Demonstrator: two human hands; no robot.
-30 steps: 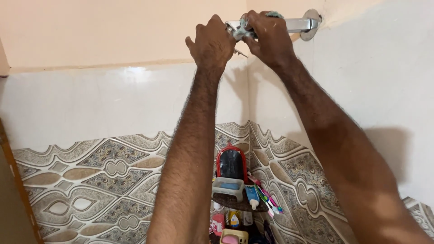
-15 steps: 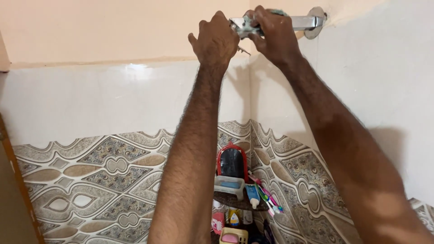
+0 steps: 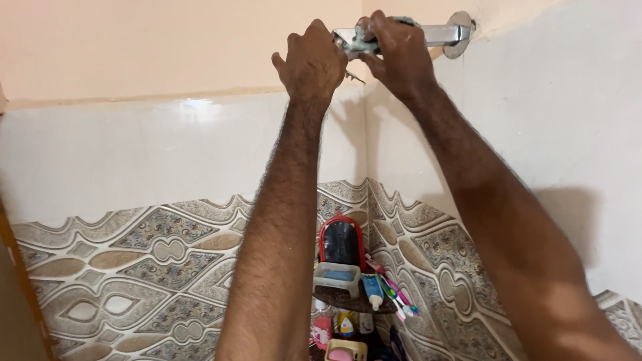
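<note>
1. Shower arm (image 3: 438, 33): end toward 9 o'clock hidden behind right hand (image 3: 399, 57).
2. Greenish cloth (image 3: 363, 44): mostly covered by fingers.
3. Corner shelf (image 3: 344, 301): lower tier cut off at 6 o'clock; its bottles too small to tell.

Both arms reach up toward twelve o'clock. The right hand (image 3: 400, 53) presses a greenish cloth (image 3: 361, 44) around the chrome shower arm (image 3: 438, 33); the left hand (image 3: 313, 63) grips just beside it, perhaps holding the fitting's end. Down at six o'clock sits a cluttered corner shelf (image 3: 348, 297).
</note>
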